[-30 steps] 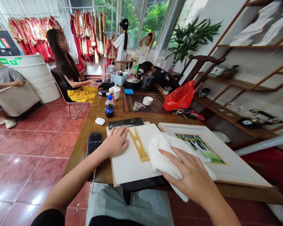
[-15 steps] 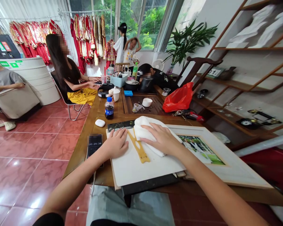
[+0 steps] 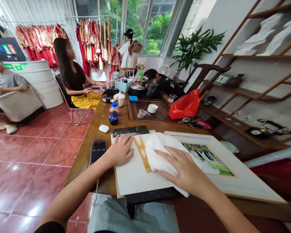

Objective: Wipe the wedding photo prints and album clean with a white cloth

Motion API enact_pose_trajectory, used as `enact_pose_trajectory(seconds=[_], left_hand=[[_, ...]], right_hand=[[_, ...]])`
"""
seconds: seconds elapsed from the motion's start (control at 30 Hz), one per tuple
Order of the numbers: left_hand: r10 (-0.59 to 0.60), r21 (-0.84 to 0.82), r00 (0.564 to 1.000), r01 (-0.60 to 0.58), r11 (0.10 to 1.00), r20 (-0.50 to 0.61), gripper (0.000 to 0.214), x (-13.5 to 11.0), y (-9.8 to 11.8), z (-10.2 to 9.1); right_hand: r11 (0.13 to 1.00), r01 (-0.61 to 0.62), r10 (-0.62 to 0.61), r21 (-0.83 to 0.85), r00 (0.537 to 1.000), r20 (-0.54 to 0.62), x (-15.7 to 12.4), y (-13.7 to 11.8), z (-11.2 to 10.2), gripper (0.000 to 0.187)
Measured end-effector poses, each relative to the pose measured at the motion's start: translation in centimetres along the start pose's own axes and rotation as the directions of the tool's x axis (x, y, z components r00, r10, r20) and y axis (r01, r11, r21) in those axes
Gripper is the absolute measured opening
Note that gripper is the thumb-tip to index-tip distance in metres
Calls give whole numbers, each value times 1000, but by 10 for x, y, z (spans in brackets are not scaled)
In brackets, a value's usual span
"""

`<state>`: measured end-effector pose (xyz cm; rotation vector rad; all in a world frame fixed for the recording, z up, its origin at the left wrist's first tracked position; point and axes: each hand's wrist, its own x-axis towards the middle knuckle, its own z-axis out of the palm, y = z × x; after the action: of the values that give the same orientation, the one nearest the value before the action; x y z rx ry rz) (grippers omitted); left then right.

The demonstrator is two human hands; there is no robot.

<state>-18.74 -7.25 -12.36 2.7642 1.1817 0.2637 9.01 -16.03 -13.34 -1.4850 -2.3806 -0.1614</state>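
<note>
A white cloth (image 3: 160, 161) is lying bunched over a plain white board (image 3: 133, 174), with a mustard-yellow template (image 3: 142, 152) showing beside it above the brown wood worktop (image 3: 83, 161). Red-and-gold embroidered garments (image 3: 94, 42) are hanging in the background, a bright red plastic bag (image 3: 184, 105) is standing out at the far end, and red marbled floor tiles (image 3: 38, 152) are gleaming alongside.

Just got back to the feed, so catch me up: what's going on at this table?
A seated person has their right hand pressed on a white cloth lying on a white board. Their left hand rests flat on the board, beside a yellow shaped ruler. The board sits on a wooden table, with a framed photograph to its right.
</note>
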Motion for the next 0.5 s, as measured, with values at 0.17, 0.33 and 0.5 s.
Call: enact_pose_trajectory(seconds=[0.17,0.33,0.5], left_hand=[[-1,7,1000,1,1000,-10,57,0,0,2],[-8,-1,1000,8,1000,3,57,0,1,1],[-8,6,1000,8,1000,5,57,0,2,0]], right_hand=[[996,87,-86,11,995,-50,-34,-9,-6,62],[978,208,-205,11,973,-103,-39,-27,-7,71],[964,264,-262,41,964,-41,-26,-48,-5,80]])
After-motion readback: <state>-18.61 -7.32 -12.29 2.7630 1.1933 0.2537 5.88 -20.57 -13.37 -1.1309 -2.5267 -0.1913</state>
